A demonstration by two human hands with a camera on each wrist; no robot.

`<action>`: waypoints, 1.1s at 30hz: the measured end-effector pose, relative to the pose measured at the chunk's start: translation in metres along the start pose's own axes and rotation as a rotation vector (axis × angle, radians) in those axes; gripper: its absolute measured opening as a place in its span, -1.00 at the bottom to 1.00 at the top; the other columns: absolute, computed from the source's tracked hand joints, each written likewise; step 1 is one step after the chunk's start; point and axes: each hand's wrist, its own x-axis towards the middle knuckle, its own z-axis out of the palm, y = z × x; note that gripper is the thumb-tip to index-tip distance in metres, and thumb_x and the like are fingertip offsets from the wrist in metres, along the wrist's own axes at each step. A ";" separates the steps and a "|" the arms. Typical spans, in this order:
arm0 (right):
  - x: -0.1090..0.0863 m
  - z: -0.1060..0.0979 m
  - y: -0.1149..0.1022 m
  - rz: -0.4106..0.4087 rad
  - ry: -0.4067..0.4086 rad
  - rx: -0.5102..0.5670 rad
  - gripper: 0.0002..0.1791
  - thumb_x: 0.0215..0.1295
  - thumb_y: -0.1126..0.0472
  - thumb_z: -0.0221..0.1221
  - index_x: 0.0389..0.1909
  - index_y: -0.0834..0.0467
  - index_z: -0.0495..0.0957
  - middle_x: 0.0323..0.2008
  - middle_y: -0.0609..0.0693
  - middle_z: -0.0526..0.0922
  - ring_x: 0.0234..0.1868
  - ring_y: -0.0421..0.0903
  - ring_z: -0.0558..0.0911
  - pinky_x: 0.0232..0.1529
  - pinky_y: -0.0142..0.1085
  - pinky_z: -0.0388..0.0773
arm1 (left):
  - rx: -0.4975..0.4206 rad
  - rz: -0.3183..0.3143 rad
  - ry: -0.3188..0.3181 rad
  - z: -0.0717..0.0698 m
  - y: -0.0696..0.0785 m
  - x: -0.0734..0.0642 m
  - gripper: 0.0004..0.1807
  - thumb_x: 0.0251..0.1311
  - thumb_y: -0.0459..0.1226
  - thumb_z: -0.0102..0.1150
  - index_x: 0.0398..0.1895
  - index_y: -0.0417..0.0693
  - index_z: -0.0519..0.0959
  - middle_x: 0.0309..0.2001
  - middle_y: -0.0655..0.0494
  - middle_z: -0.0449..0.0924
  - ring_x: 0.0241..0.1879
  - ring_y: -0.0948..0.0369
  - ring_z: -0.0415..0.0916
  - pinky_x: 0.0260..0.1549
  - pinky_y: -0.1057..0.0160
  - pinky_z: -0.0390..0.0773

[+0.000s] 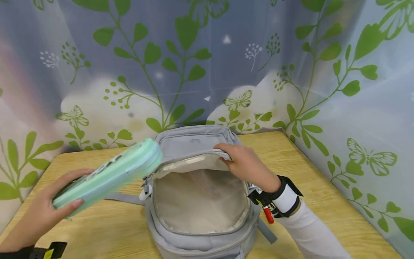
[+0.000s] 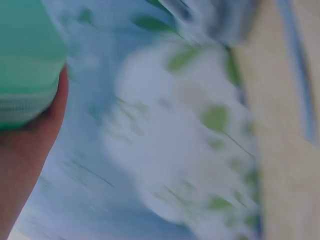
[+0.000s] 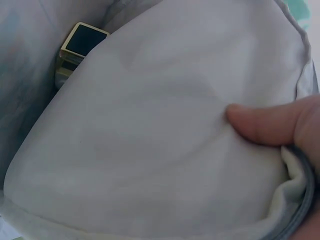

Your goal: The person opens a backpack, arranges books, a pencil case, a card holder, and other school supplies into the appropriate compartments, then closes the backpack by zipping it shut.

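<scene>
My left hand [image 1: 40, 214] grips a mint-green pencil case [image 1: 119, 180] by its near end, thumb on one side and fingers on the other. The case is raised over the table, left of a grey backpack [image 1: 202, 244], with its far end tilted up toward the bag. In the left wrist view, the rounded green end of the case fills the upper left corner. On the backpack, my right hand [image 1: 247, 165] pinches the edge of the opened flap [image 1: 194, 158] and holds it up. The thumb presses the pale lining [image 3: 150, 125] in the right wrist view.
The backpack lies on a wooden table [image 1: 103, 230], its pale inside showing. A grey strap [image 1: 124, 198] runs out left; another strap end [image 1: 266, 230] lies right. A dark, gold-edged box [image 3: 86, 40] shows behind the lining. Leaf-patterned curtains [image 1: 155, 64] stand behind and at the sides.
</scene>
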 end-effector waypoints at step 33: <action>0.015 -0.010 -0.025 0.044 0.065 0.023 -0.68 0.23 0.32 0.19 0.01 0.11 0.57 -0.18 0.07 0.70 -0.37 0.00 0.65 -0.37 -0.20 0.57 | 1.042 -0.086 0.271 0.235 0.171 0.106 -0.22 -0.09 0.32 0.19 -0.07 -0.17 0.53 -0.25 -0.15 0.56 -0.40 0.00 0.55 -0.65 0.08 0.53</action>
